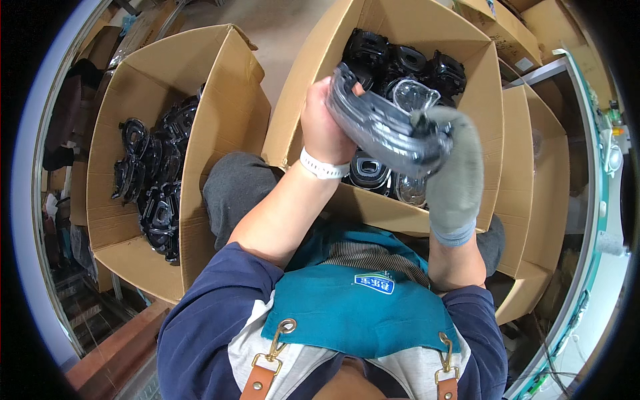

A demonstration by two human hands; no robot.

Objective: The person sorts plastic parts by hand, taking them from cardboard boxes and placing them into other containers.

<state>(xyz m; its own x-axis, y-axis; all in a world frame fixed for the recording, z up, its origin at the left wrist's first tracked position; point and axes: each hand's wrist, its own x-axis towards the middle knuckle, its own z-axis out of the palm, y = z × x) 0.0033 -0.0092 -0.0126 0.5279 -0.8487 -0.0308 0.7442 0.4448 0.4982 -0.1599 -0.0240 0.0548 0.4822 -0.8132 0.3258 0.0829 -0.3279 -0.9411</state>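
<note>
A glossy black curved plastic part (387,127), with a transparent sheen along its side, is held up above the open middle cardboard box (383,212). My left hand (325,123), bare and with a white band at its wrist, is closed round the part's left end. My right hand (457,167), in a grey-green glove, grips the right end; motion blurs it a little, and its fingertips are partly hidden. Several black moulded parts (407,61) lie in the box below, along with a clear plastic piece (415,95).
On the left stands another open cardboard box (147,73) with several similar black parts (160,160) heaped inside. A further open box (550,180) is at the right, beside a teal-edged frame (593,133). My knees (237,190) flank the middle box.
</note>
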